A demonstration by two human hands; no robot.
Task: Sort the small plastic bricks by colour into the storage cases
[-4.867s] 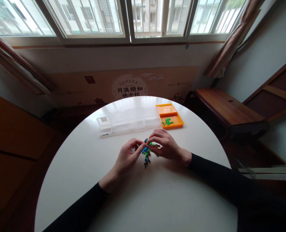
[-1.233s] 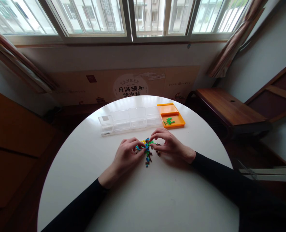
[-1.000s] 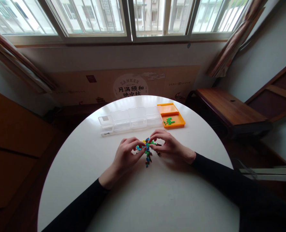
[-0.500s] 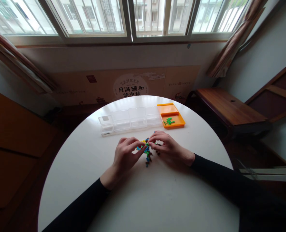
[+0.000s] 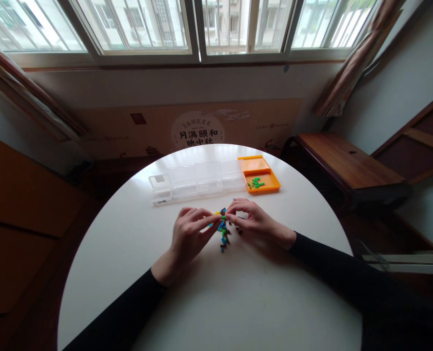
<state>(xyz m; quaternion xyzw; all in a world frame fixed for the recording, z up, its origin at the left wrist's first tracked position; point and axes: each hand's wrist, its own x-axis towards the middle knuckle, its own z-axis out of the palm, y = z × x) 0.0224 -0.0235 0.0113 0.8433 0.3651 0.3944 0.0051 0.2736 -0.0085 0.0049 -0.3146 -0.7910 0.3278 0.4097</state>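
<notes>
Between the fingertips of both hands is a small green building brick (image 5: 223,217). My left hand (image 5: 192,230) pinches it from the left with thumb and forefinger. From the other side, my right hand (image 5: 252,219) closes its thumb and forefinger on the same brick. Beneath the fingers lies a loose pile of tiny building bricks (image 5: 224,240) in blue, green, yellow and dark brown, partly covered by the hands. Behind the right hand, an orange box (image 5: 273,183) with its lid folded back holds several small green bricks (image 5: 255,183).
Left of the orange box stands a row of clear plastic compartments (image 5: 185,189) with raised lids. Everything rests on a round white table (image 5: 128,253). Past its far edge are a printed cardboard panel (image 5: 238,126) and a window. A wooden bench (image 5: 348,161) stands at the right.
The right fingertips have shifted very slightly to the right, and the green brick shows more plainly between the hands. The boxes and the pile have kept their places.
</notes>
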